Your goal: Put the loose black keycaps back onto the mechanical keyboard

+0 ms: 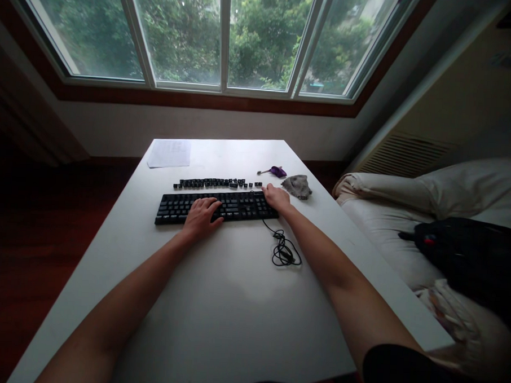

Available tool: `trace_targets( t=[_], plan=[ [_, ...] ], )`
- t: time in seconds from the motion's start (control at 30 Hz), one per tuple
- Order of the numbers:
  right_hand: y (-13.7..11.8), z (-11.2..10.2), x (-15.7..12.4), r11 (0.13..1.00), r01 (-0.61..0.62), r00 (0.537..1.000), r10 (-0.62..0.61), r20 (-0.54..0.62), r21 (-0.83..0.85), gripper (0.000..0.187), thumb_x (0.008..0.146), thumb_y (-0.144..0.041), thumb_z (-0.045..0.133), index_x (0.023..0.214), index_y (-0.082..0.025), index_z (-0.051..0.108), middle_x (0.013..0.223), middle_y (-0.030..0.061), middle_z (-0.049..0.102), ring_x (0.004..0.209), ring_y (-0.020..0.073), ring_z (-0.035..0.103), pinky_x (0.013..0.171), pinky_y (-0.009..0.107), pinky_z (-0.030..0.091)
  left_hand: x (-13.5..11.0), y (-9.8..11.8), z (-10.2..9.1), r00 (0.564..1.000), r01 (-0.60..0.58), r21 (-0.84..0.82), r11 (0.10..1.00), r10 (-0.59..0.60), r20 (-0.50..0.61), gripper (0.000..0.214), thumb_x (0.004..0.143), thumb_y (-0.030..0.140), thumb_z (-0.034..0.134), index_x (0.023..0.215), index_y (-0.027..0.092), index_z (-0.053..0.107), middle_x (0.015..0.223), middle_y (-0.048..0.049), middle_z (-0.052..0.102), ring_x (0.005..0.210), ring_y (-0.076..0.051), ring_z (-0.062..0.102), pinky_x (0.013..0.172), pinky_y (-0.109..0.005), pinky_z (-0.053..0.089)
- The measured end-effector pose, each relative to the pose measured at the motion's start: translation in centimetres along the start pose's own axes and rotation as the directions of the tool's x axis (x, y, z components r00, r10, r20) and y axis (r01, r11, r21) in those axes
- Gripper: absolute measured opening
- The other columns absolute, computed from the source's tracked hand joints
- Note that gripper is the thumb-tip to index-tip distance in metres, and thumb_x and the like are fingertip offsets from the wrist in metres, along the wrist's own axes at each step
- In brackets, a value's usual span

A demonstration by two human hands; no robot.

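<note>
A black keyboard (pixel 238 207) lies on the white table with its keys facing up. My left hand (pixel 202 212) rests on the middle of the keyboard, fingers apart and holding nothing. At the keyboard's right end is my right hand (pixel 276 198), its fingers bent together at the far right corner; whatever lies between the fingertips is too small to make out. Loose black keycaps (pixel 211 183) lie in rows just beyond the keyboard, and a few reach close to my right fingertips. The coiled black cable (pixel 284 252) lies on the near side of the keyboard.
Behind my right hand lie a crumpled grey cloth (pixel 297 186) and a purple object (pixel 278 171) with a thin stem. A paper sheet (pixel 169 153) is at the table's far left corner. On the right, a black bag (pixel 469 246) sits on a light sofa (pixel 385 220).
</note>
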State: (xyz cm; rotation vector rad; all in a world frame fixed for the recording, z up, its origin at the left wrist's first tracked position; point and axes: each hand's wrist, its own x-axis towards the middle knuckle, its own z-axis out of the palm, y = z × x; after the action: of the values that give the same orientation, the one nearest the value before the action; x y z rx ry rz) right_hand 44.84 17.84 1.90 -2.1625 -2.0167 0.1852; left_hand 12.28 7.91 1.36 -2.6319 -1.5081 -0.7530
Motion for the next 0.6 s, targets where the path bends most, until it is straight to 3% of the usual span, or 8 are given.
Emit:
trace_targets(
  t=[0.1, 0.2, 0.3, 0.43, 0.6],
  plan=[
    [1.1, -0.2, 0.8, 0.996, 0.026, 0.999, -0.028, 0.024, 0.085, 0.055, 0.106, -0.053, 0.022, 0.112, -0.019, 0.066, 0.115, 0.0168, 0.071, 0.108, 0.0291, 0.064, 0.092, 0.037, 0.045, 0.0, 0.0, 0.0, 1.000, 0.004, -0.005, 1.000, -0.004, 0.004, 0.050, 0.089, 0.042, 0.064, 0.136, 0.026, 0.058, 0.141, -0.0091, 0.056, 0.130, -0.033, 0.048, 0.116, -0.051, 0.035],
    [2.6, -0.6, 1.4, 0.975, 0.114, 0.988, -0.130, 0.077, 0.190, 0.047, 0.106, -0.046, 0.030, 0.106, -0.019, 0.068, 0.112, 0.0124, 0.073, 0.101, 0.0245, 0.065, 0.089, 0.033, 0.046, 0.0, 0.0, 0.0, 1.000, 0.007, -0.006, 1.000, -0.007, 0.002, 0.050, 0.089, 0.043, 0.063, 0.136, 0.026, 0.059, 0.141, -0.0095, 0.056, 0.130, -0.033, 0.049, 0.116, -0.052, 0.035],
    [3.6, -0.8, 1.5, 0.948, 0.158, 0.974, -0.196, 0.116, 0.278, 0.038, 0.102, -0.045, 0.044, 0.113, -0.019, 0.069, 0.103, 0.0097, 0.074, 0.090, 0.0209, 0.065, 0.083, 0.029, 0.048, -0.1, 0.1, 0.0, 1.000, 0.008, -0.005, 1.000, -0.008, 0.003, 0.050, 0.090, 0.043, 0.063, 0.136, 0.026, 0.059, 0.141, -0.0097, 0.056, 0.130, -0.033, 0.049, 0.116, -0.052, 0.034],
    [4.0, -0.7, 1.2, 0.950, 0.152, 0.972, -0.193, 0.133, 0.271, 0.036, 0.095, -0.042, 0.058, 0.121, -0.020, 0.067, 0.098, 0.0072, 0.073, 0.080, 0.0179, 0.065, 0.077, 0.027, 0.049, -0.1, 0.2, -0.1, 1.000, 0.017, -0.007, 1.000, -0.017, 0.009, 0.050, 0.089, 0.043, 0.063, 0.136, 0.027, 0.058, 0.141, -0.0089, 0.056, 0.130, -0.033, 0.049, 0.116, -0.052, 0.034],
    [3.8, -0.9, 0.9, 0.941, 0.165, 0.969, -0.210, 0.127, 0.295, 0.034, 0.098, -0.042, 0.054, 0.122, -0.021, 0.068, 0.100, 0.0065, 0.073, 0.078, 0.0162, 0.065, 0.079, 0.028, 0.050, -0.1, 0.2, -0.1, 1.000, 0.013, 0.000, 1.000, -0.013, 0.006, 0.050, 0.089, 0.043, 0.063, 0.136, 0.026, 0.058, 0.141, -0.0092, 0.056, 0.130, -0.032, 0.049, 0.116, -0.051, 0.034]
  ],
)
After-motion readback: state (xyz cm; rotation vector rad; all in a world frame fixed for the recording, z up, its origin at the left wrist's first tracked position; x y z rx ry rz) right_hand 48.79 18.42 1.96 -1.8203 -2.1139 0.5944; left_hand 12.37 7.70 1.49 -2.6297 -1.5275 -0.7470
